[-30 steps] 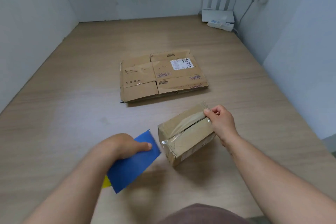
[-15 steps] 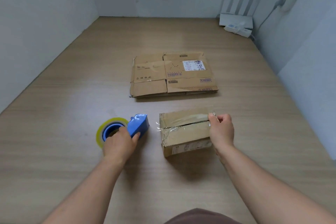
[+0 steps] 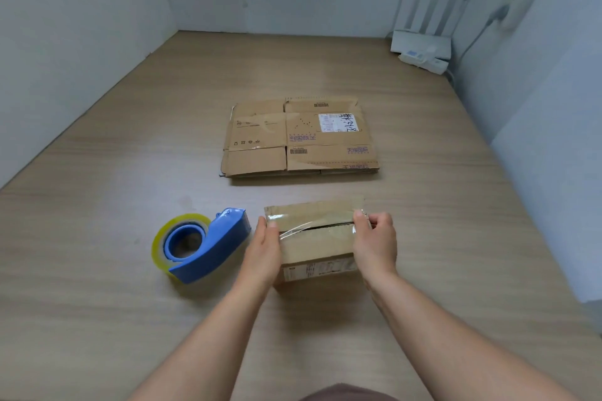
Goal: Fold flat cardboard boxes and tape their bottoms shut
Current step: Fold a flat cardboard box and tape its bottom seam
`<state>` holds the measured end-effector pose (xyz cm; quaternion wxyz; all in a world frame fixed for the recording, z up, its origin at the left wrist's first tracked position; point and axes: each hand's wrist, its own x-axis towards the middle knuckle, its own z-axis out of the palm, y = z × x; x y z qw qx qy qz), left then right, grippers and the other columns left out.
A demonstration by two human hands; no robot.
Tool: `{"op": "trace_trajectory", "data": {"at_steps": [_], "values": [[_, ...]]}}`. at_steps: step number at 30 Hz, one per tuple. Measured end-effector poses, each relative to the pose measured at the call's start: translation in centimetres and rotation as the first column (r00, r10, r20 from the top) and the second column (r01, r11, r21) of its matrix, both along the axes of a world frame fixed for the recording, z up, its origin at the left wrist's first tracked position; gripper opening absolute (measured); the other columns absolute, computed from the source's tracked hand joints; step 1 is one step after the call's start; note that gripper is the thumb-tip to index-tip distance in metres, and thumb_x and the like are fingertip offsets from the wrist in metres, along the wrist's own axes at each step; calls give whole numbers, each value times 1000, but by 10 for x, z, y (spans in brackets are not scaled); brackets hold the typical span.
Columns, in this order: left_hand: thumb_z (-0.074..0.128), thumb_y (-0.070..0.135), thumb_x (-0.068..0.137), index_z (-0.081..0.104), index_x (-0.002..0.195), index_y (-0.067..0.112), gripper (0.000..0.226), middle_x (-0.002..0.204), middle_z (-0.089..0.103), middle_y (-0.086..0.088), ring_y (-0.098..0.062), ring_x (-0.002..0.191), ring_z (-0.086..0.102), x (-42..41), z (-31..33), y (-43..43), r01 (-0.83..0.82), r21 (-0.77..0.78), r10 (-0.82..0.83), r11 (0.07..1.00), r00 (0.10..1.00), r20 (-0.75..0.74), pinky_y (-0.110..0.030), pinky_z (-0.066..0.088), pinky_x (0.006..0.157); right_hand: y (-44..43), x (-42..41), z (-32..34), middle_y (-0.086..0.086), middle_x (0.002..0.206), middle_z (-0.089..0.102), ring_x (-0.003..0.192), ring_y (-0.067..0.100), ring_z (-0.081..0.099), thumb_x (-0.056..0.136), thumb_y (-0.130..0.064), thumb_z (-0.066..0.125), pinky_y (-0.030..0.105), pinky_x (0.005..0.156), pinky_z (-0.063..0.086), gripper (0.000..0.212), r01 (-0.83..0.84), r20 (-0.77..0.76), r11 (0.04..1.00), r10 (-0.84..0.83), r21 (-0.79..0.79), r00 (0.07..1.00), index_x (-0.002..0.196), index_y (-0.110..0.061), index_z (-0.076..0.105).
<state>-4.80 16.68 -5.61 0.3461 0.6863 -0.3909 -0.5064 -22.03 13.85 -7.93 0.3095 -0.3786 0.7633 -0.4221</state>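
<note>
- Small box (image 3: 317, 247) stands on the tabletop (image 3: 130, 172), near the front and centre, flaps closed.
- Clear tape strip (image 3: 312, 228) lies over the top seam.
- Left hand (image 3: 263, 249): grip spread, fingers flat against the box's left end, thumb on the tape.
- Right hand (image 3: 374, 241): grip pinches the tape's right end.
- Blue tape dispenser (image 3: 202, 247) lies just left of the left hand.
- Flattened boxes (image 3: 299, 140) lie stacked behind the small box.
</note>
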Motion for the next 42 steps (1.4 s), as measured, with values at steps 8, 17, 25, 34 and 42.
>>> {"op": "trace_trajectory", "data": {"at_steps": [8, 17, 25, 34, 42], "values": [[69, 70, 64, 49, 107, 40, 56, 116, 49, 18, 5, 101, 52, 24, -4, 32, 607, 139, -610, 783, 705, 361, -18, 46, 79, -34, -29, 26, 11, 131, 46, 115, 30, 52, 69, -59, 73, 37, 94, 45, 85, -170, -2, 951, 176, 258, 984, 132, -13, 40], [70, 73, 60, -2, 151, 39, 121, 155, 21, 19, -2, 138, 27, -21, 1, 27, 593, -45, -481, 804, 692, 538, -20, 31, 105, -33, -7, 24, 15, 148, 34, 131, 31, 41, 69, -68, 68, 39, 103, 39, 115, -347, -31, 870, 381, 351, 924, 152, -22, 2], [67, 73, 65, -5, 152, 31, 121, 154, 30, 11, -9, 133, 40, -31, 2, 15, 530, -42, -416, 847, 710, 568, -30, 42, 100, 27, -19, 12, 3, 143, 44, 125, 19, 47, 62, -54, 80, 35, 104, 41, 125, -492, 130, 826, 476, 276, 870, 152, -27, -2], [57, 62, 82, -2, 137, 60, 81, 160, 4, 16, -11, 141, 29, -12, 3, 12, 705, -18, -587, 709, 604, 539, -36, 40, 107, 24, -26, 20, 1, 148, 41, 131, 18, 43, 67, -50, 80, 38, 110, 35, 119, -591, 82, 778, 588, 214, 804, 152, -26, 1], [67, 45, 84, -4, 152, 31, 99, 161, 4, 9, -11, 143, 22, -10, -2, 5, 696, -22, -565, 718, 601, 565, -31, 35, 110, 35, -37, 20, -5, 146, 30, 127, 21, 44, 69, -77, 54, 33, 96, 41, 93, -690, -315, 644, 765, 331, 563, 144, -56, 2]]}}
